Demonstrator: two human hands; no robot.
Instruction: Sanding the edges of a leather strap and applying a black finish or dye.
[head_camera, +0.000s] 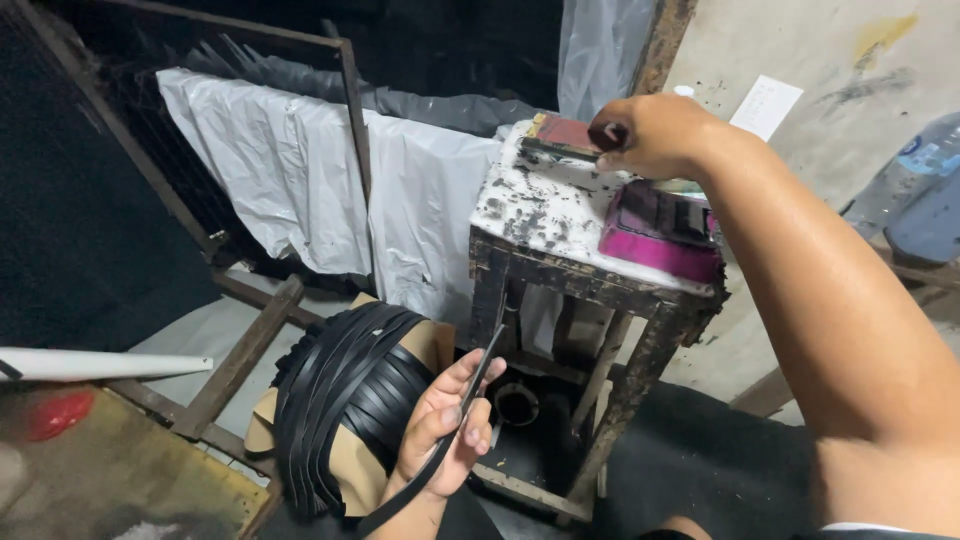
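Black strip (470, 405) lies gripped in the left hand (447, 425). Right hand (650, 132) pinches a small brush (560, 140) over the stained surface (545, 215).

A rough small workshop is showing itself here, the hand-craft kind. A stained wooden stand with a paint-flecked white tabletop (545, 205) is standing at its middle, its legs blackened with glue or dye. Left of the stand, white plastic sheeting (300, 170) is hanging over a rusty metal frame (352, 95). Below and left of it, cut black strips (345, 395) are lying bundled over brown cardboard. Behind the stand, a bare, smeared concrete wall (840, 60) is rising.
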